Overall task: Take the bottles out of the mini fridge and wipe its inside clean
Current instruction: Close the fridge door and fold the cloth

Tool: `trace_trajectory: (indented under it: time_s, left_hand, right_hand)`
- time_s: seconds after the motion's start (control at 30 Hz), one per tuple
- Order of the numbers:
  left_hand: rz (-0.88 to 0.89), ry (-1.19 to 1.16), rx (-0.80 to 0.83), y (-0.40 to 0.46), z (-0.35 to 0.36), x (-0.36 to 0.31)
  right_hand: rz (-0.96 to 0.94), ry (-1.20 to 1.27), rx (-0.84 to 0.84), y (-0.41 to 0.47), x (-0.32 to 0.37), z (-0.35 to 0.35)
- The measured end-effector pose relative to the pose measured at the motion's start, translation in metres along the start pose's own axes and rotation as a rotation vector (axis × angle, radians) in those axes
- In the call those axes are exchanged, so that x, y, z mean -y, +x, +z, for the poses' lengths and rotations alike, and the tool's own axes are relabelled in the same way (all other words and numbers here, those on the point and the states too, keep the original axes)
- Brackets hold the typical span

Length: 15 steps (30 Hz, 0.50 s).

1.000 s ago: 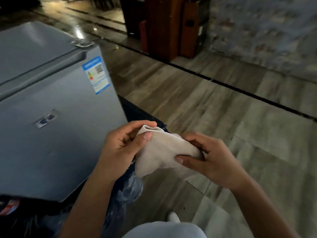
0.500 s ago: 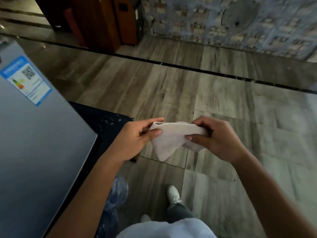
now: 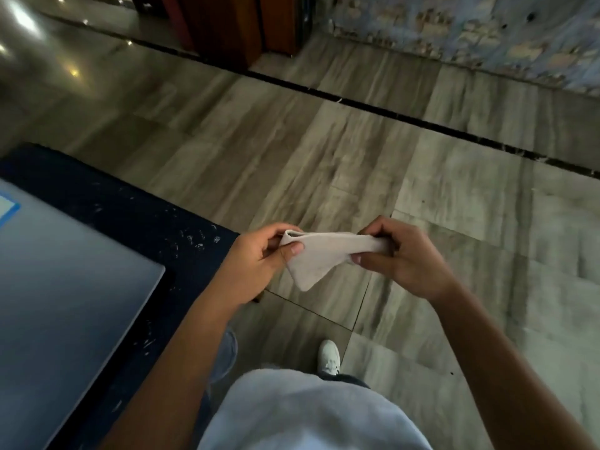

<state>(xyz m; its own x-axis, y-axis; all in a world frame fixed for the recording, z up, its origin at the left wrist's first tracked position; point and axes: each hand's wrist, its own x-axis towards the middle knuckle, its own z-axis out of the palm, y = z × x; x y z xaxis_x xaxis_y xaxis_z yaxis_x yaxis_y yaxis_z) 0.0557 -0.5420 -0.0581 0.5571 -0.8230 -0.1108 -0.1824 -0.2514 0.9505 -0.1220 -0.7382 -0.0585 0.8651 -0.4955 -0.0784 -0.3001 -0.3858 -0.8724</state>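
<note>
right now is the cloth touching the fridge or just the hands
Apart from the fridge. The head view shows the cloth pinched between the left hand and right hand, with bare floor behind it.

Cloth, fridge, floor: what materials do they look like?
Cloth: soft woven or knit fabric, off-white, matte; it folds and droops between left hand and right hand. Fridge: likely painted metal, smooth grey satin sheen. Floor: polished veined stone or tile, with glossy reflections and visible joints.

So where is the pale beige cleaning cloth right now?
In the head view, the pale beige cloth sits centre frame, stretched between the left hand and right hand above the grey tiled floor, right of the grey mini fridge.
</note>
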Motion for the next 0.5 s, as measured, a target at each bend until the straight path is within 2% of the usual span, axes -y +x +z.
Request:
trace_trajectory:
  time_s: [0.23,0.5]
  left_hand:
    - [-0.053,-0.045,-0.263,0.04,-0.029,0.005]
    - [-0.042,-0.069,-0.574,0.065,-0.112,0.036]
  right_hand:
    - [-0.079,0.088,0.201,0.101,0.012,-0.002]
    - [-0.175,0.114,0.398,0.217,0.056,0.067]
